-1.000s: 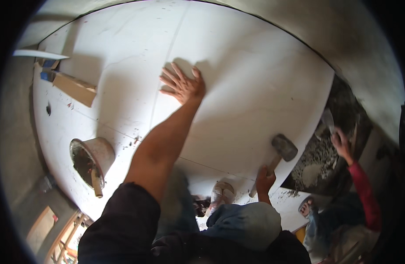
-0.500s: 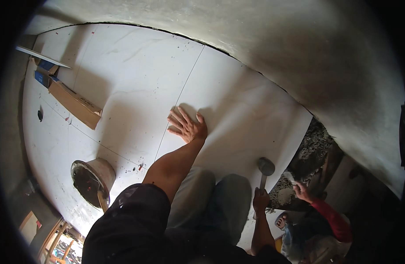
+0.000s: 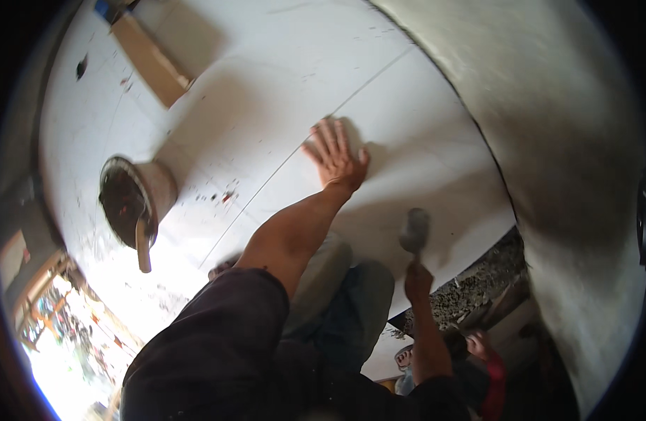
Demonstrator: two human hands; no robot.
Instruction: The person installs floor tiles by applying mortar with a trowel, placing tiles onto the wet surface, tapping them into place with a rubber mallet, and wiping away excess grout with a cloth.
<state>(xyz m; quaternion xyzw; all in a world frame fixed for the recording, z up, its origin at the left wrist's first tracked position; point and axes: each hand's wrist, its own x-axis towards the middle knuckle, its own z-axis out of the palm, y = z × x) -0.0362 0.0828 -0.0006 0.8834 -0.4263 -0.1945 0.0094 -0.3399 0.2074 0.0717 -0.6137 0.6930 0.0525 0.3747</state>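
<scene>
My left hand (image 3: 337, 161) is pressed flat on a large white tile (image 3: 470, 200), fingers spread, with the fingertips at the thin joint (image 3: 267, 179) beside the neighbouring tile. Nothing is in that hand. In my right hand (image 3: 418, 282) is the short handle of a mallet, fingers wrapped round it. The mallet's grey head (image 3: 414, 228) is over the same tile, to the right of my knees; blur hides whether it touches the surface.
A mortar-stained bucket (image 3: 163, 189) with a tool handle (image 3: 142, 245) sticking out stands left. Beyond it lies a cardboard strip (image 3: 144, 59). A plastered wall (image 3: 555, 140) curves along the right. Rough mortar (image 3: 470, 284) borders the tile; a co-worker's red sleeve (image 3: 493, 386) is behind it.
The whole view has turned, so the wall now runs down the right side. My right hand has shifted the mallet farther in over the tile, away from the mortar edge. My left hand stays flat.
</scene>
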